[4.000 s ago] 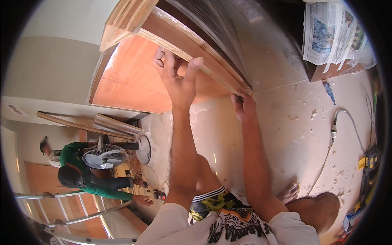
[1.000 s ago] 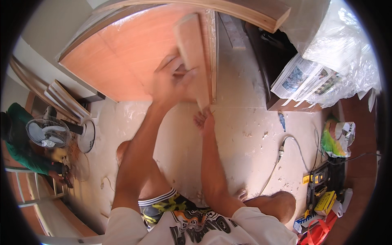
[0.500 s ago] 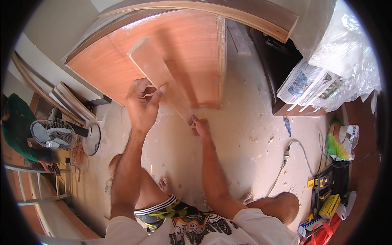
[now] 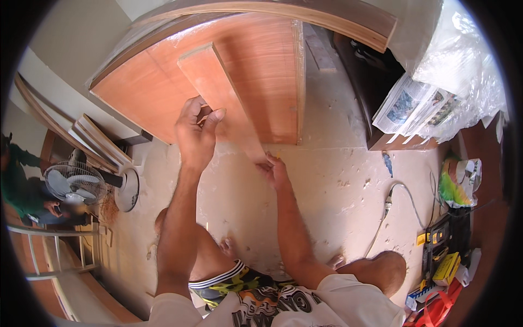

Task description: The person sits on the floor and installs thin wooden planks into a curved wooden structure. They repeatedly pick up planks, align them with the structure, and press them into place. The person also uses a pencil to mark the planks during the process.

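A narrow flat wooden board [image 4: 223, 90] is held up at a slant in front of me, its far end raised over a large plywood panel [image 4: 267, 71]. My left hand [image 4: 197, 136] grips its left edge around the middle, thumb on the upper face and fingers curled at the side. At the board's near end, my right hand [image 4: 274, 170] pinches the corner between thumb and fingers. A tiny yellow bit shows by the right fingertips, too small to name. The fingers beneath the board are partly hidden.
A standing fan [image 4: 76, 182] and a co-worker in a green top [image 4: 24, 166] are at left, near a metal ladder [image 4: 54, 231]. A cable [image 4: 388, 204] crosses the floor at right, beside a toolbox [image 4: 436, 237]. A long curved-looking plank [image 4: 305, 16] spans overhead.
The board has turned so more of its broad face shows, and its far end has shifted slightly right. Both hands moved with it, still gripping. The co-worker at left has changed posture.
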`<state>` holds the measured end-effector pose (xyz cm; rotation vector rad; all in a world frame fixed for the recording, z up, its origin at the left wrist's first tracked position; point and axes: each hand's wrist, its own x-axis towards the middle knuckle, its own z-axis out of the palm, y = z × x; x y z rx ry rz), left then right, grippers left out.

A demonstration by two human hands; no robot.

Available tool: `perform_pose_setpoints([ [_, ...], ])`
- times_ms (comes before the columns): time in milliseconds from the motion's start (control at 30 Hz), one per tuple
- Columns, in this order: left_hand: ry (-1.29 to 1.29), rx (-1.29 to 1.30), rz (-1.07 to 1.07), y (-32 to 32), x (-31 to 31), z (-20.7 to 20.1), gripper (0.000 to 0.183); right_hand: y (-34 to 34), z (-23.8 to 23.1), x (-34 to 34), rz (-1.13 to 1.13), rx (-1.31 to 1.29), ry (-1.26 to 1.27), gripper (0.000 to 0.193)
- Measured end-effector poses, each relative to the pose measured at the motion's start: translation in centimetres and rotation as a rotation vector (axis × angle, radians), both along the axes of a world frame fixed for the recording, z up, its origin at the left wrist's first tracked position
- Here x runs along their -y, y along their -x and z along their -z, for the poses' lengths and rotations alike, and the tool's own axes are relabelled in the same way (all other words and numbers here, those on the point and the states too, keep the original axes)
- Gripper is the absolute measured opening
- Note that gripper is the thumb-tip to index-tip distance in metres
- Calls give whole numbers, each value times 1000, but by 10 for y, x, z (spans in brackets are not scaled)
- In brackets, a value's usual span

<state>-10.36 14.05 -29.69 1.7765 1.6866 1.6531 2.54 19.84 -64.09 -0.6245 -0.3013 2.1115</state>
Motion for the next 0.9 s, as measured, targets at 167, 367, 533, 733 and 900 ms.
perform_pose_setpoints([
  [167,-35,-86,-24,-17,-22,9,35,4,11,3,203,-66,25,35],
  [367,-114,-70,5,-45,-66,17,53,4,-2,-11,433,144,7,56],
  [533,-115,-15,87,-57,-81,22,70,-7,-40,-29,514,312,-17,61],
  [733,-197,-147,-1,-68,-94,33,78,-14,-31,-50,520,235,-80,51],
  [900,-214,-219,-84,-77,-103,34,83,-4,-19,-54,508,250,21,47],
])
